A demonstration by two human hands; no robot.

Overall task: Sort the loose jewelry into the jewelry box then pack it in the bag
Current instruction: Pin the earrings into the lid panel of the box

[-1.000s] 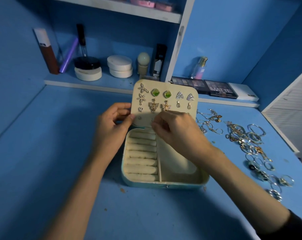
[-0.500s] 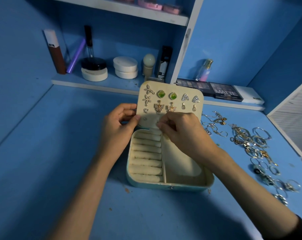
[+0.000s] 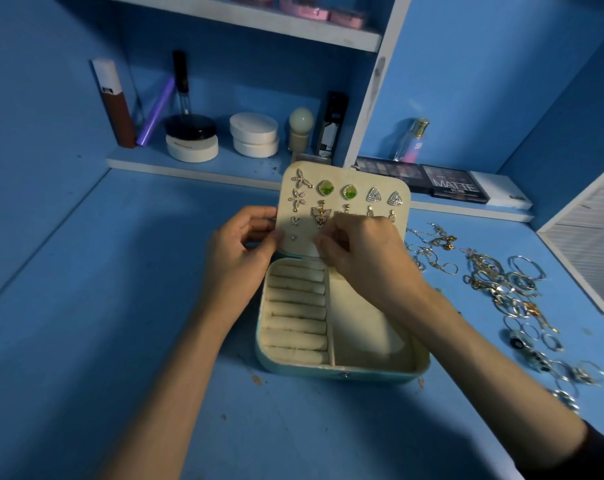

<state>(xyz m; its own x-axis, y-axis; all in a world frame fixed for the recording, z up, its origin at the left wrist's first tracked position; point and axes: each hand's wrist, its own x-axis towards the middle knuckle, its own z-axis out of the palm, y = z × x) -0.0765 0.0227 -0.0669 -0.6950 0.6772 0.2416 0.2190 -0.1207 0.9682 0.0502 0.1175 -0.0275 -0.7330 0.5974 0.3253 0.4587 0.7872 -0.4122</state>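
Note:
A teal jewelry box lies open on the blue desk, its cream lid panel standing upright with several earrings pinned on it. My left hand pinches the panel's left edge. In front of the panel's lower middle is my right hand, fingertips pinched together; whatever small piece they hold is hidden. Cream ring rolls fill the box's left half, and nothing lies in the right compartment. A heap of loose rings and chains is spread out to the right of the box.
A low shelf behind the box holds cosmetic jars, tubes and a small bulb-shaped bottle. Eyeshadow palettes and a perfume bottle sit at the back right. A white slatted panel borders the desk on the right.
Both hands stay at the lid panel. My right hand's fingertips have shifted slightly left and down along the lower rows. The view has drifted a little.

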